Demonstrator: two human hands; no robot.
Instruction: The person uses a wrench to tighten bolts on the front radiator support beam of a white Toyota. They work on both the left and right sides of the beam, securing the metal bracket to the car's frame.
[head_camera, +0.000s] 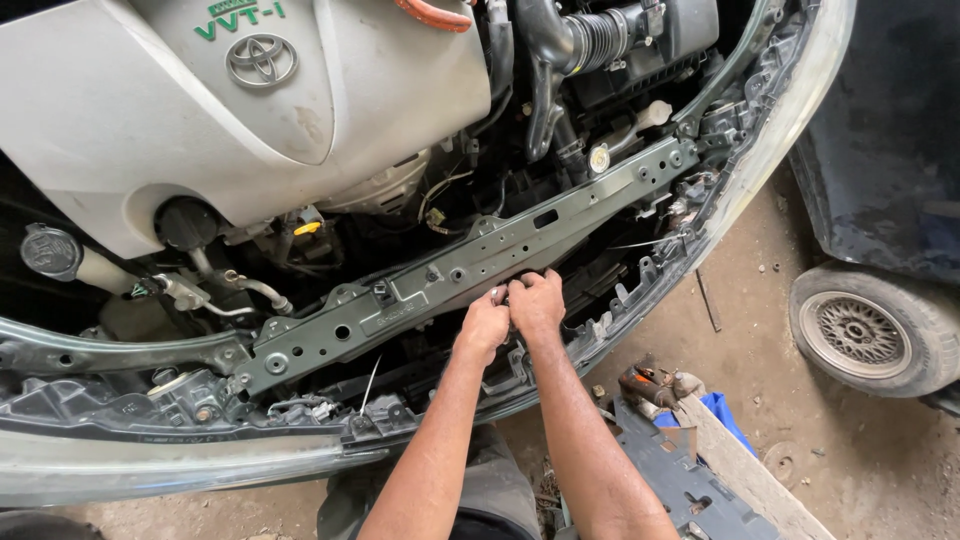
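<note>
Engine cover (200, 110): off-white plastic, grimy, with green lettering and a silver emblem. Oil cap (186, 222): black. Crossmember (470, 265): dull grey-green metal, dusted. Dipstick handle (308, 228): yellow. Hose (435, 14) at top: orange. Intake duct (590, 40): black, ribbed. Bumper edge (170, 465): pale silver-grey. Ground (760, 260): brown dirt. Wheel (860, 330): black tyre, dusty grey lattice-pattern rim. Cloth (722, 410) by the plank: blue. Trim panel (680, 480) on the ground: dark grey.

The floor (790, 250) is bare dusty ground in daylight; a wheel (868, 328) of another vehicle stands at the right.
</note>
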